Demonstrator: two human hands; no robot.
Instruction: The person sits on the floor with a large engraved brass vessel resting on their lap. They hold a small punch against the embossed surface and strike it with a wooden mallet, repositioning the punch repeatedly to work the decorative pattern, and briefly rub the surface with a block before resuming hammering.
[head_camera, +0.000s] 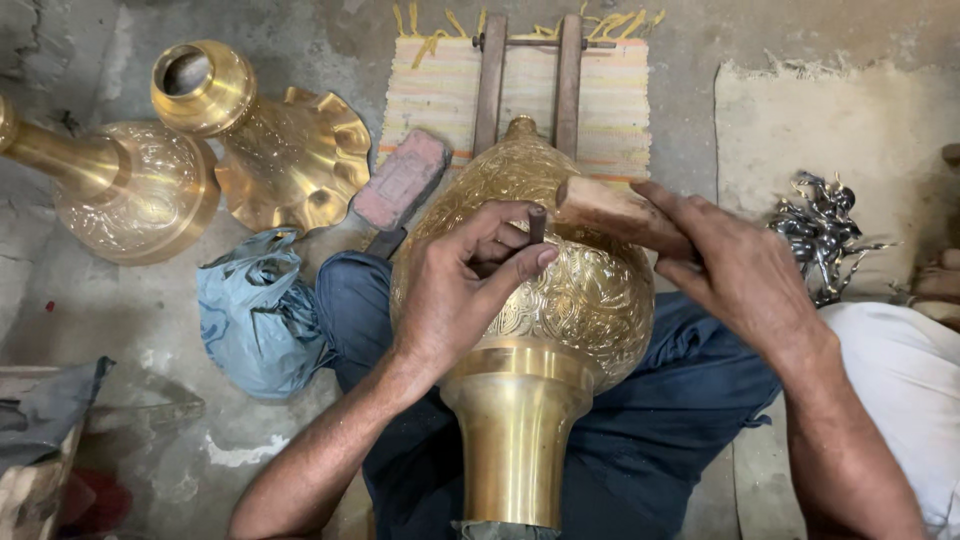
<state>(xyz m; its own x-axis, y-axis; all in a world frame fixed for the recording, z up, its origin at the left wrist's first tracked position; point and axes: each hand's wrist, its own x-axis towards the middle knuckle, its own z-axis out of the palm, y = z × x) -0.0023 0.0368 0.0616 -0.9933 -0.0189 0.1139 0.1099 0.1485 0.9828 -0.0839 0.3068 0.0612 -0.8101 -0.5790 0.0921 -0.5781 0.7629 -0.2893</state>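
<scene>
An engraved brass vase (560, 290) lies across my lap, its smooth neck (515, 440) pointing toward me. My left hand (460, 285) rests on the vase's belly and pinches a short dark metal punch (537, 222) upright against the surface. My right hand (725, 265) grips a wooden mallet block (600, 208), its end just beside the punch's top. Both hands sit over the upper belly of the vase.
Two more brass vases (130, 185) (270, 135) lie on the concrete floor at the left. A blue plastic bag (255, 310) sits by my knee. A striped mat (520, 90) with a wooden frame (530, 80) lies ahead, and a pile of shiny metal pieces (820, 230) at the right.
</scene>
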